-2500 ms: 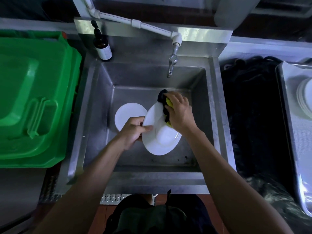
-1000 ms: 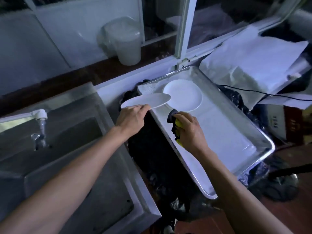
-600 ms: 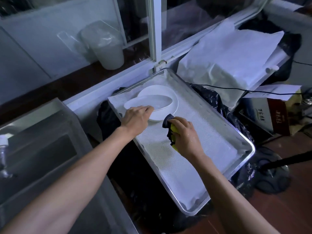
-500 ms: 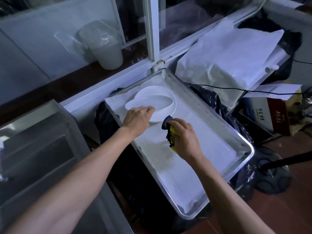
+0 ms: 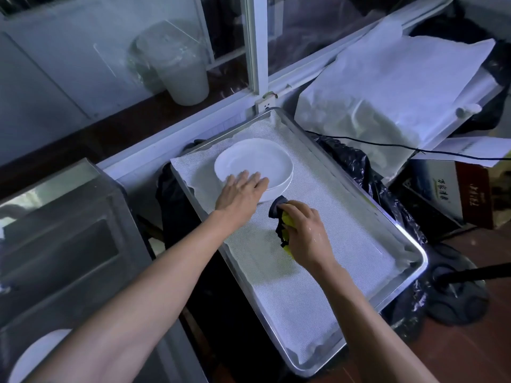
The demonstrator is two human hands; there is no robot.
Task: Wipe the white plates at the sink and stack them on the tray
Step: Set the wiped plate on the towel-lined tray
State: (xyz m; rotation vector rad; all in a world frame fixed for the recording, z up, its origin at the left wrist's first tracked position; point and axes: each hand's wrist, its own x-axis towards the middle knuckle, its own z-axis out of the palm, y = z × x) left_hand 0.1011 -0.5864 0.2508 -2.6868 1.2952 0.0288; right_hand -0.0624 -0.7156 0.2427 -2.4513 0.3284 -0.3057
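White plates (image 5: 253, 163) stacked at the far end of a steel tray (image 5: 398, 244) lined with a pale mesh mat (image 5: 326, 217), just below a window sill. Left hand (image 5: 241, 190) laid flat, fingers straight and spread, pressing on the near rim of the top plate and gripping nothing. Right hand (image 5: 305, 233) curled round a dark cloth (image 5: 278, 217) with a yellow sponge (image 5: 287, 223) inside, resting on the mat just beside the stack. Stack apparently several plates deep, judging by its thick side wall, though exact count impossible to tell. At least one more white plate (image 5: 36, 352) visible at the lower left in the steel sink (image 5: 83, 244), partly hidden by the left forearm. Judged well under way but unfinished: latest plate down and settled, wiping tool ready for another round, remaining plate or plates at the sink yet to be wiped and carried over. Most of the tray's mat bare beyond the stack.
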